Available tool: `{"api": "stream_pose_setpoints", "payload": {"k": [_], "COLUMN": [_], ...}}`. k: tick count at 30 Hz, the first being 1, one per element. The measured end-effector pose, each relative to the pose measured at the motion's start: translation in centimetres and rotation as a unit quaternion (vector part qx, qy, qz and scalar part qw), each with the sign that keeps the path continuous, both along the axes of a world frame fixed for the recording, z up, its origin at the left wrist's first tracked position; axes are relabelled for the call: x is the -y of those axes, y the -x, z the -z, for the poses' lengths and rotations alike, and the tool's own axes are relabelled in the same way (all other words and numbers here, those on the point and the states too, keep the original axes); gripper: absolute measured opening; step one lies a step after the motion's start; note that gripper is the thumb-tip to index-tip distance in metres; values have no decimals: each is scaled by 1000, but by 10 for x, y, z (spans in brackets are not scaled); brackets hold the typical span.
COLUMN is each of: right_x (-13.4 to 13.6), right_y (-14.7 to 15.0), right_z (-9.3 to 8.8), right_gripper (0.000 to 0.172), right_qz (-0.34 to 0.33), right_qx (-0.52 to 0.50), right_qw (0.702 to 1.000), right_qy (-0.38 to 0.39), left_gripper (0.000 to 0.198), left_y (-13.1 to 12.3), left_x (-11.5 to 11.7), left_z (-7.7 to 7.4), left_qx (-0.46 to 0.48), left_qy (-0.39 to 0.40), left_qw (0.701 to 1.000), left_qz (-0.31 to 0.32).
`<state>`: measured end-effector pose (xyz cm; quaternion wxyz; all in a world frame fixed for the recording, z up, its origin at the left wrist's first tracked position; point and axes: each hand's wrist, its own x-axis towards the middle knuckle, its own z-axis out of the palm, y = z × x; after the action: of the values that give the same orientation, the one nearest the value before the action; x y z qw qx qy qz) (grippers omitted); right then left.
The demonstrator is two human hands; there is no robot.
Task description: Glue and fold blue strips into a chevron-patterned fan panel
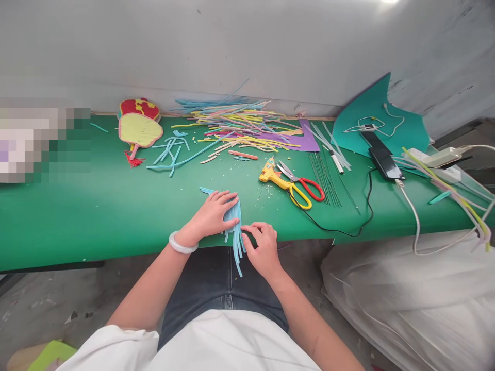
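Blue strips (236, 241), apparently being aligned; left hand (212, 215) lay spread atop; right hand (264, 251) beside, grip unclear; next move likely needed steadiness.

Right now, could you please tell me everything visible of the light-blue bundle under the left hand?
The light-blue bundle is thin strips, seemingly chenille stems, side by side. The left hand rests on it on the green table; uneven ends splay past the table's edge. The right hand seems to touch the strips' right side.
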<state>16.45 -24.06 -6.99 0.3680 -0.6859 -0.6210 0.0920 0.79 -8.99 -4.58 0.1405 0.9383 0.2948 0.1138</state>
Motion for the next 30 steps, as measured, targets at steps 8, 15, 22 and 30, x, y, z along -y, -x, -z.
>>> {"api": "stream_pose_setpoints", "payload": {"k": [8,15,22,30], "right_x": [0,-1,-2,-2], "right_y": [0,-1,0,0], "right_z": [2,7,8,8], "right_gripper": [19,19,18,17], "right_qz": [-5,-2,-1,-1], "right_qx": [8,17,18,23], "right_qw": [1000,1000,1000,999], "right_qy": [-7,-21,-25,-27], "left_gripper": [64,64,66,67], "left_y": [0,1,1,0], "left_x": [0,0,-1,-2], "left_z": [1,3,6,7], "left_qx": [-3,-4,3,6], "left_qy": [2,1,-4,-9], "left_qw": [1000,1000,1000,1000], "left_qz": [0,0,2,0]}}
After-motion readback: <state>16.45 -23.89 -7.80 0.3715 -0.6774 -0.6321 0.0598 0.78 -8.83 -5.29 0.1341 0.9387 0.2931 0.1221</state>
